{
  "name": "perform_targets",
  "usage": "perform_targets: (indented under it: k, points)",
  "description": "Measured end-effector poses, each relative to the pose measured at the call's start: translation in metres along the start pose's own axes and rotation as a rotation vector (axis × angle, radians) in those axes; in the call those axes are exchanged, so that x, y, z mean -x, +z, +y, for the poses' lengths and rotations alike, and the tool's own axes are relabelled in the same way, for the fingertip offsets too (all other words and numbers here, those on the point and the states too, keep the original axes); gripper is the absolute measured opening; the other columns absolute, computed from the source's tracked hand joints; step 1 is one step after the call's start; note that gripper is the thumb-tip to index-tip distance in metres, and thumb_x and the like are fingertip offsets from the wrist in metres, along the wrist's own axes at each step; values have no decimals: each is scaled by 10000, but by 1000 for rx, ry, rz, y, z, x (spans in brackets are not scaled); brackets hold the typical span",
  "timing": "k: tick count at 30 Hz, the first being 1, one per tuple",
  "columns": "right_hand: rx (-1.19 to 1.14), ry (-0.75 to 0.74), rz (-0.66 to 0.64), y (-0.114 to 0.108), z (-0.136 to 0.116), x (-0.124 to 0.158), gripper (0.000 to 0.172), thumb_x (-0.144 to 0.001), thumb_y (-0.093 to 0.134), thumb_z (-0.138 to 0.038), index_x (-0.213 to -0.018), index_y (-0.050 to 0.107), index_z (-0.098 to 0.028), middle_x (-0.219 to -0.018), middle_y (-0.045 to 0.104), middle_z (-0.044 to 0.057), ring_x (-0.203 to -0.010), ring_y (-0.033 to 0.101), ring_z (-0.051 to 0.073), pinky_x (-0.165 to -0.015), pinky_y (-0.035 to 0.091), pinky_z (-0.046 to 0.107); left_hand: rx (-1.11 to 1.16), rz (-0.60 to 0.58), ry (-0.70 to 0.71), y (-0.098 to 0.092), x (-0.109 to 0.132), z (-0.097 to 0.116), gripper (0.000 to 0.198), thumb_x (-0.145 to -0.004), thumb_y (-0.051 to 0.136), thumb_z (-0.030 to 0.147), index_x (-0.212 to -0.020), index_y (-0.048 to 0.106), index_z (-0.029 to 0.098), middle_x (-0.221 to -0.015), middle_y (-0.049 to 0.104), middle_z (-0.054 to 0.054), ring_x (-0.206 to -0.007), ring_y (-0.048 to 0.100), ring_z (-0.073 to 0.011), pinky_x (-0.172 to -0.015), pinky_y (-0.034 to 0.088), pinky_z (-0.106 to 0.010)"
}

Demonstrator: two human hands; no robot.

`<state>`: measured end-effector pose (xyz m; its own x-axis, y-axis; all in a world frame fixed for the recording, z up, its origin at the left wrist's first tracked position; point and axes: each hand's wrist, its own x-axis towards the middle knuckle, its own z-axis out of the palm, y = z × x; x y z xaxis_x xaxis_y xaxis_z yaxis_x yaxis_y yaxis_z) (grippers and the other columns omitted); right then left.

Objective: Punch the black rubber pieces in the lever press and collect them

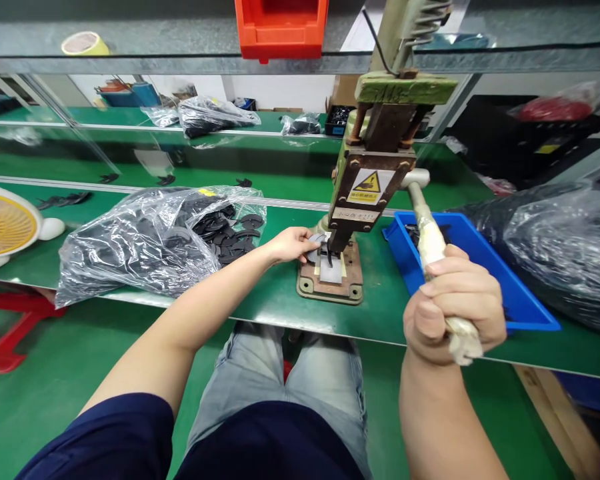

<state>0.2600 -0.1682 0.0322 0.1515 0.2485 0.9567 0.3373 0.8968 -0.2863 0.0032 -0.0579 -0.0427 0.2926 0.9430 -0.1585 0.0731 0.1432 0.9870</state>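
Head view showed the left hand [295, 245] pinching a dark curved part [315, 249] between thumb and fingers. That part lay at the fingertips, just right of the hand, over the base [307, 287] of a hand press [365, 177], beside the lower end of its ram [339, 241]. The base stood near the middle of the table's [265, 307] front edge. Closed around the wrapped lever [430, 237], the right hand [460, 303] was well apart from the part, towards the front edge. Left of the press, a clear bag [130, 243] of black parts [230, 237] reached the front edge; right of it sat a blue tray [535, 326], partly behind the right hand.
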Motion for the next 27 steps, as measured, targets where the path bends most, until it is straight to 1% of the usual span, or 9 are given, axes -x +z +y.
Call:
perform_targets:
  k: [4,9,14,17,21,24,27]
  points:
    - [2,-10,11,1,2,1,278,-784,712,-364,-649,510,-230,-667,575,-42,-783,661,163,-943,580,548,-3,-51,2,-5,-1,-3,337,-776,912,310,-901,672,108,-740,704,-21,-587,643,-86,-537,568,-205]
    - [1,-21,64,4,4,1,325,-781,712,-394,-625,483,-227,-634,552,-47,-746,650,161,-911,582,538,19,-39,6,-4,-2,-8,337,-773,911,307,-921,686,104,-758,722,-39,-609,675,-108,-550,581,-223]
    - [-12,-19,63,4,4,2,323,-773,722,-390,-623,487,-226,-636,554,-43,-746,655,158,-901,580,519,38,-52,-4,-3,-5,-6,345,-746,930,304,-905,700,101,-762,724,-37,-644,691,-113,-598,604,-233]
    - [-4,-7,86,6,4,3,341,-776,713,-415,-613,478,-229,-623,542,-46,-734,650,155,-899,582,518,11,-58,-32,-5,-8,-5,343,-734,939,305,-855,693,99,-738,703,-28,-625,681,-102,-598,600,-224]
    - [-1,1,113,9,7,3,388,-755,722,-432,-582,443,-225,-599,517,-51,-707,644,156,-901,581,518,-36,-88,-92,-8,-13,-4,368,-726,944,320,-770,641,117,-675,656,-2,-538,646,-88,-550,583,-218]
    - [-20,-24,160,11,10,3,427,-751,721,-432,-563,406,-214,-579,480,-48,-688,630,145,-885,574,496,-66,-105,-128,-8,-15,-3,409,-710,952,328,-729,592,137,-625,621,18,-499,640,-96,-524,579,-220]
    - [-27,-27,171,11,12,4,446,-739,728,-425,-553,386,-207,-576,475,-49,-686,627,144,-872,570,490,-86,-96,-167,-8,-16,-1,428,-706,954,333,-714,566,152,-593,615,21,-473,636,-105,-510,580,-225]
